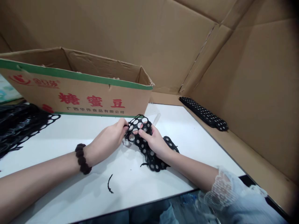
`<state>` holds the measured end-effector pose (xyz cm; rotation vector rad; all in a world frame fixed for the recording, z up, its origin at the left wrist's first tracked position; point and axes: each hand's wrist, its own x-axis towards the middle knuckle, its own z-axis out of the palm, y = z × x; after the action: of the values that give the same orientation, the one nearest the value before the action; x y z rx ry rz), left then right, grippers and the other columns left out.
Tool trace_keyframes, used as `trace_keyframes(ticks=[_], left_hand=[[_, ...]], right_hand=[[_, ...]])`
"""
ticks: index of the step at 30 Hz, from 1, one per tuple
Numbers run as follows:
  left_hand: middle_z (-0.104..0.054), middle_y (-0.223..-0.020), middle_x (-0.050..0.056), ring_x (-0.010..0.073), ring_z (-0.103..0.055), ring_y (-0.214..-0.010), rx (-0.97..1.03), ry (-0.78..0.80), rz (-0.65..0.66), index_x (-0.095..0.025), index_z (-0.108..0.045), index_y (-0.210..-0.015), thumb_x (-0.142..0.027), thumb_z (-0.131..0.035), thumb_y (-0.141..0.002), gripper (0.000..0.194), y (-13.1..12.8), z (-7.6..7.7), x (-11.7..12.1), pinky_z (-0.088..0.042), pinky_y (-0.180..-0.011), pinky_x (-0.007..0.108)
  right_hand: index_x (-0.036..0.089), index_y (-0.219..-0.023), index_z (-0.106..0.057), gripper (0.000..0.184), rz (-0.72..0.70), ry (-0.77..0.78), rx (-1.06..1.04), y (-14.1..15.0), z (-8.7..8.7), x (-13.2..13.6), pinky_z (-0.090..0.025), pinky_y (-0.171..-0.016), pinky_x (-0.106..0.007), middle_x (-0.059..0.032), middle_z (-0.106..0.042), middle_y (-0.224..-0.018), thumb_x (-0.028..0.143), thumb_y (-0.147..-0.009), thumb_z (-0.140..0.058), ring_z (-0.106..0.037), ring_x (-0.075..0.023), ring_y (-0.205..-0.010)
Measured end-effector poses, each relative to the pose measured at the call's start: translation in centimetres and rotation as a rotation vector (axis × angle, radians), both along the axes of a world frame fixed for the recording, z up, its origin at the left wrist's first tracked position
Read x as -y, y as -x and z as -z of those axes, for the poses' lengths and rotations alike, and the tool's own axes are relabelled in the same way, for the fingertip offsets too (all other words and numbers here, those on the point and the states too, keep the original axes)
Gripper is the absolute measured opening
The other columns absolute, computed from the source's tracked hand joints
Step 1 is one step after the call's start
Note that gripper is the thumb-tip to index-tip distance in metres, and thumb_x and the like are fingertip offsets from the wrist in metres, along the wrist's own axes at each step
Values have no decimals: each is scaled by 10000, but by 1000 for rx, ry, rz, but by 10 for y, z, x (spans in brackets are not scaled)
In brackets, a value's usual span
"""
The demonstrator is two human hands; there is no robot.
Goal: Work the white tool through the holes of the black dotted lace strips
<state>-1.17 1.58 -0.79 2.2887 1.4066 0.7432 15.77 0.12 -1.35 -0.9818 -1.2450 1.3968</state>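
Note:
A black strip of fabric with rows of round holes [153, 161] lies bunched on the white table, its far end lifted between my hands. My left hand [113, 135], with a dark beaded band at the wrist, pinches the left edge of this strip. With the thumb on top and the fingers behind, my right hand [155, 140] grips it a little further right. The near part of the strip trails under my right wrist. Some left fingertips are hidden from me. A loose black thread [109, 183] rests on the table nearer to me.
An open cardboard box [93, 99] with a green rim and red characters stands behind my hands. On the left is a pile of black holed fabric [21, 127]. A folded black dotted strip [203, 113] lies along the right edge. Cardboard walls [163, 40] enclose the table [88, 189].

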Motion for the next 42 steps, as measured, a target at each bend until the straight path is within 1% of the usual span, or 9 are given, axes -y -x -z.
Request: trace_keyframes(ticks=[9, 19, 22, 25, 28, 30, 33, 36, 42], left_hand=[[-424, -712, -22, 128, -415, -642, 476, 352, 149, -208, -416, -783, -400, -274, -907, 269, -6, 4, 7, -353, -557, 228], [-406, -638, -48, 75, -358, -514, 723, 563, 206, -188, -420, -741, -370, -439, -849, 212, -4, -4, -7, -296, -488, 215], [-388, -588, -54, 75, -399, -515, 615, 359, 32, -178, -435, -713, -336, -470, -827, 198, 9, -16, -21, -318, -485, 217], [-491, -688, -35, 86, -485, -607, 476, -60, -262, -164, -502, -842, -295, -436, -839, 147, 31, -45, -29, -383, -547, 233], [-549, -975, -13, 142, -547, -840, 226, -601, -438, -192, -466, -1115, -335, -326, -909, 287, 52, -84, -30, -422, -681, 320], [-479, -1204, 6, 205, -482, -1080, -11, -788, -417, -218, -409, -1222, -355, -243, -933, 361, 61, -108, -37, -393, -813, 391], [-419, -1307, -28, 228, -429, -1175, -250, -824, -319, -231, -413, -1264, -403, -199, -913, 446, 67, -128, -68, -381, -846, 377], [-588, -1122, -2, 248, -491, -1115, -477, -656, -243, -159, -593, -1082, -543, -237, -816, 588, 68, -129, -106, -394, -758, 366], [-648, -720, 24, 232, -623, -827, -539, -667, -456, -202, -642, -802, -535, -375, -773, 428, 61, -117, -133, -410, -612, 310]], right_hand=[[223, -811, -435, 161, 26, 17, -45, 0, -1, 1, -462, -804, -324, 27, -640, -765, 263, -748, -578, -632, -154, -754], [202, -805, -489, 142, 93, -24, 74, 0, -1, -3, -414, -811, -312, 6, -582, -806, 300, -737, -567, -544, -149, -787], [197, -822, -499, 153, 101, -57, 116, -2, 3, -4, -400, -811, -296, 8, -554, -799, 311, -742, -562, -510, -139, -781], [199, -832, -498, 163, 117, -44, 128, -6, 5, -4, -397, -793, -286, 12, -541, -785, 327, -749, -557, -498, -135, -762], [194, -856, -515, 201, 68, -26, 127, -10, 5, -5, -400, -785, -281, -1, -554, -823, 366, -759, -555, -511, -139, -788], [190, -891, -522, 254, 5, -30, 133, -11, 4, -5, -402, -789, -283, -15, -570, -879, 398, -752, -570, -526, -148, -833], [196, -909, -504, 291, -60, -25, 144, -11, 2, -4, -404, -774, -287, -15, -577, -897, 430, -749, -572, -537, -149, -834], [197, -796, -475, 262, -86, -19, 195, -13, 0, -5, -380, -679, -262, 34, -521, -701, 449, -769, -539, -489, -112, -657], [185, -649, -452, 274, -173, -104, 224, -14, 0, -8, -326, -612, -240, 46, -437, -624, 415, -780, -522, -413, -98, -596]])
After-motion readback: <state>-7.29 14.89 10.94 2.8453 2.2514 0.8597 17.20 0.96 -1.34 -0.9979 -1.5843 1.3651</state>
